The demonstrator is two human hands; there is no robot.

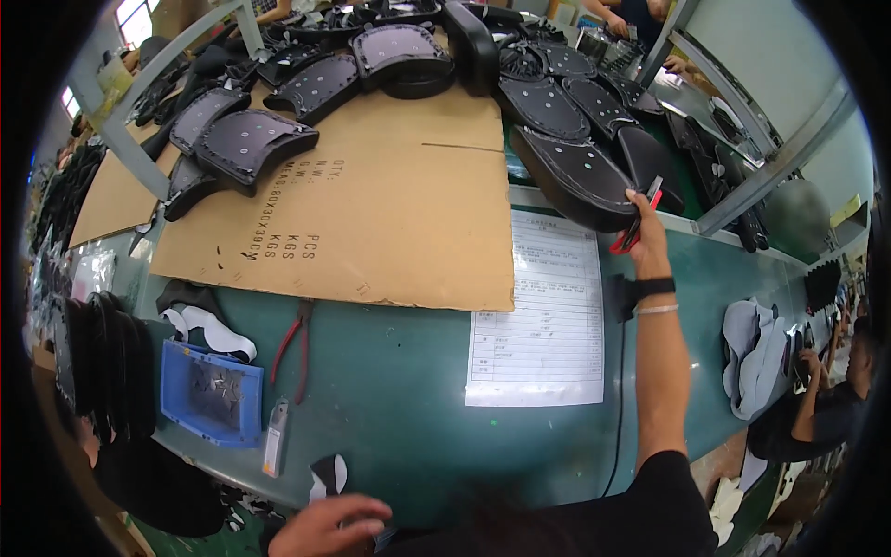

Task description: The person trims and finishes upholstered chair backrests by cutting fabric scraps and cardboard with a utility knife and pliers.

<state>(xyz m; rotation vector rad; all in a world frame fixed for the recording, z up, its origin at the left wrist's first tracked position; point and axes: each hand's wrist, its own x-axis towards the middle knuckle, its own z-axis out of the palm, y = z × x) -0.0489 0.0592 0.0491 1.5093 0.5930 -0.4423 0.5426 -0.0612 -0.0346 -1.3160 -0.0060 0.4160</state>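
My right hand (650, 237) reaches far forward, closed round a red-handled hand tool (655, 197). Its exact kind is partly hidden by my fingers; a grey metal end points up. The thumb and fingertips also meet the near end of a black padded cushion (580, 172), which lies with its grey, stapled underside up. Low at the front, my left hand (336, 525) hovers with nothing in it, fingers somewhat apart. Close to it lies a small black-and-white scrap (328, 475). A black band and a pale bracelet circle my right wrist.
A cardboard sheet (399, 223) covers the table's middle, with more black cushions (255, 144) along its far side. A printed sheet (536, 357), red-handled pincers (295, 351), a utility knife (275, 438) and a blue bin (212, 395) lie nearer. Metal posts flank the table; other people work around.
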